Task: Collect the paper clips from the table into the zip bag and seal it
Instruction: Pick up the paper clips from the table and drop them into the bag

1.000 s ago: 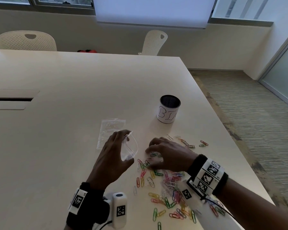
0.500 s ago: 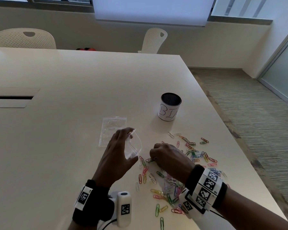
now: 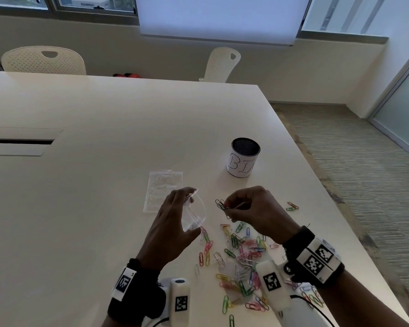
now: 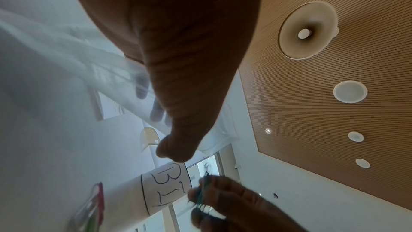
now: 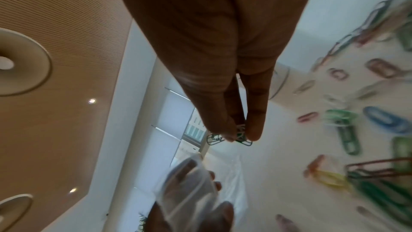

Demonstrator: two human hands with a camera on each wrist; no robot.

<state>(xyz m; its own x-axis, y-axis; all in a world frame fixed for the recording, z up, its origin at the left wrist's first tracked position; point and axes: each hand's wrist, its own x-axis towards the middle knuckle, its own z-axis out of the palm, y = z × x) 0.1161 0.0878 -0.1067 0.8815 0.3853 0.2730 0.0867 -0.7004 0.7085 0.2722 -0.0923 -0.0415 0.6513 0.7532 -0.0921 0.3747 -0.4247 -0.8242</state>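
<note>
My left hand holds a small clear zip bag above the table, its mouth spread and facing right. In the right wrist view the zip bag covers the left fingers. My right hand is raised beside the bag mouth and pinches a small bunch of paper clips, which also show between thumb and fingertips as paper clips. Several coloured paper clips lie scattered on the table below and between the two hands.
A flat stack of spare clear bags lies just beyond my left hand. A black mesh cup with a white label stands behind my right hand. The table's right edge runs close by; two loose clips lie near it.
My right hand has lifted off the pile with a bunch of clips and moved up towards the bag mouth. The left hand has kept the bag spread, shifting only slightly.
</note>
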